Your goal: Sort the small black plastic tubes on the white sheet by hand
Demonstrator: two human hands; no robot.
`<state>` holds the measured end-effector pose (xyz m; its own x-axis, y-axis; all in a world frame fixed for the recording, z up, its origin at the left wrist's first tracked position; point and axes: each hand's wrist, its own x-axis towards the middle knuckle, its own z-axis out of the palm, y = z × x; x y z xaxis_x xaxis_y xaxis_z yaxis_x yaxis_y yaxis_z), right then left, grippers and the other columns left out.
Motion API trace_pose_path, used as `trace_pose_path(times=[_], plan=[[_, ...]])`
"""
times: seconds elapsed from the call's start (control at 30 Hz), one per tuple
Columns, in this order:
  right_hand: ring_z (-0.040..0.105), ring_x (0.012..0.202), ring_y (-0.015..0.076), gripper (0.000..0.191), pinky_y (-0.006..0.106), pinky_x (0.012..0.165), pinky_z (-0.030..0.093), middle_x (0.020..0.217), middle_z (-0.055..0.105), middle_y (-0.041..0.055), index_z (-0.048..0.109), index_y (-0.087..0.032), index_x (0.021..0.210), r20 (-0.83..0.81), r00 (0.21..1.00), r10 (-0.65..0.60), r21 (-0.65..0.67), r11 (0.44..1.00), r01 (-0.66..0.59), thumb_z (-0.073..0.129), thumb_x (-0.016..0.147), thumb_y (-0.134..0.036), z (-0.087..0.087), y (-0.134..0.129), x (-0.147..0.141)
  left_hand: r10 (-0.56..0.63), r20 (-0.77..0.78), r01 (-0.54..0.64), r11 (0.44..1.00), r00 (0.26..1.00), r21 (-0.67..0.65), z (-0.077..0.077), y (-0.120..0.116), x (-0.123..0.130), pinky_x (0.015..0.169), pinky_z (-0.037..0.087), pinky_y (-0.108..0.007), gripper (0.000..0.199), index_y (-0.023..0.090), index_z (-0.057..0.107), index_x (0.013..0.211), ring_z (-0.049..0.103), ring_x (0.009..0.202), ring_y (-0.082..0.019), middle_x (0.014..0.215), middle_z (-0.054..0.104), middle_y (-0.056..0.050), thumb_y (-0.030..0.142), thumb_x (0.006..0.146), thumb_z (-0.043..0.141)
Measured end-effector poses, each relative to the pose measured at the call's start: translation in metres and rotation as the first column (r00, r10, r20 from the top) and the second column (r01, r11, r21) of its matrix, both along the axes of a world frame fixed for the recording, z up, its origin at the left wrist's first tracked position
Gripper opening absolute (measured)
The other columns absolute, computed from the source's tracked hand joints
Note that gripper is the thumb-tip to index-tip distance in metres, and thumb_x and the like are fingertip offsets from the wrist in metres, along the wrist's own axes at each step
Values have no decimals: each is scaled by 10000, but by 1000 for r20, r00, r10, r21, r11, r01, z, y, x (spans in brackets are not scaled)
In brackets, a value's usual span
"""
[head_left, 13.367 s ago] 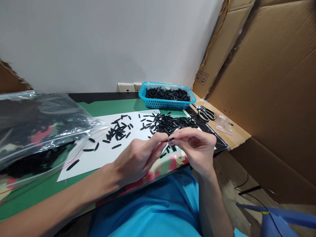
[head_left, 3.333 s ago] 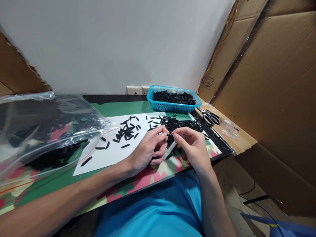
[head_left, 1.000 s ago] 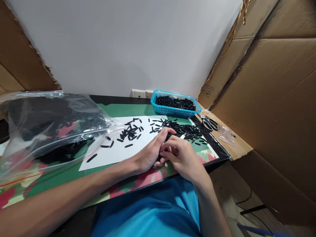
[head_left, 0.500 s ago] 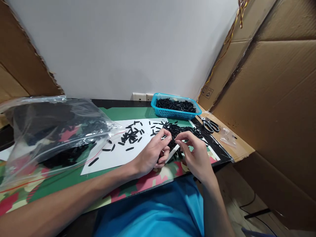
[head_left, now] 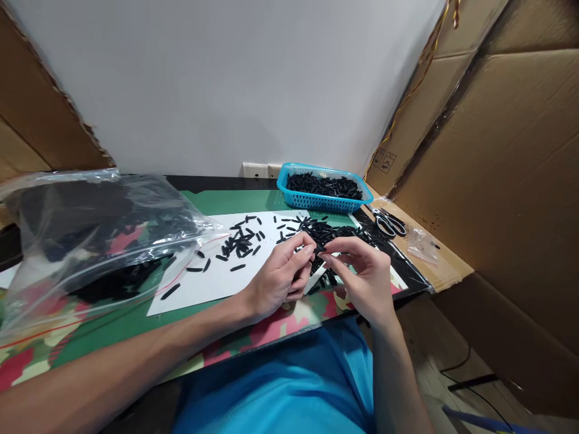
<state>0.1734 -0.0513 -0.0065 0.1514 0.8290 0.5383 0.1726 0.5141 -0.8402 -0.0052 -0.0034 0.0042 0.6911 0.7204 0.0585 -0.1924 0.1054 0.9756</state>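
Between the fingertips of both hands is a small black strip-like piece point(head_left: 319, 249), partly hidden. My left hand point(head_left: 289, 268) is closed, with thumb and index finger pinching its left end. My right hand point(head_left: 362, 271) pinches the other end between thumb and index finger. A heap of similar black pieces point(head_left: 335, 232) lies right behind the hands. Farther left, a looser group of black pieces point(head_left: 239, 244) is scattered over a white sheet point(head_left: 203, 289).
A blue basket point(head_left: 325, 202) full of black pieces stands at the back. Scissors point(head_left: 389, 224) and a small clear bag point(head_left: 421, 246) lie to the right. A large clear zip bag point(head_left: 104, 241) covers the left side. Cardboard walls point(head_left: 506, 163) enclose the table.
The fingertips of both hands have come together on the black piece, which shows more clearly now. My view has shifted slightly; the scattered pieces look unchanged.
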Motion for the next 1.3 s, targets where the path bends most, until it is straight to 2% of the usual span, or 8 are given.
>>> trace_pose_path(times=[0.2,0.4,0.67,0.87,1.3], plan=[[762,806,166,72,257,700,643,923,808,11,817,-239,977,-26,999,-21,-35,999,20,831,910,-217,-1,1,1,14,-1,-14,1000,1000,9,0,0,0,369,260,-118,311,241,475,946,197,399,-44,492,362,138,522,1060,546],[758,799,177,21,276,701,629,893,806,17,820,-229,942,30,998,-50,-35,998,51,803,929,-232,-1,1,1,20,0,-20,1000,1000,12,1,0,1,368,273,-116,347,230,479,899,223,395,-37,505,372,129,532,1054,553],[744,798,185,29,282,678,608,898,801,22,821,-233,943,15,996,-87,-37,995,88,801,922,-230,-4,2,1,38,-28,-37,998,999,48,3,-2,0,382,263,-122,316,245,467,945,223,405,-45,492,374,136,523,1047,576],[741,796,182,34,293,715,597,896,803,17,821,-235,918,46,992,-122,-35,992,123,789,929,-231,-1,0,0,38,-31,-36,997,999,70,3,-3,1,384,272,-123,336,229,489,902,230,402,-39,497,379,128,520,1051,566],[740,801,177,103,283,687,560,892,796,8,796,-235,947,56,997,-56,-65,996,60,723,1003,-281,0,-1,-1,55,-34,-54,998,998,20,1,-2,1,379,263,-132,409,215,485,817,240,409,-39,524,357,110,543,1051,556]])
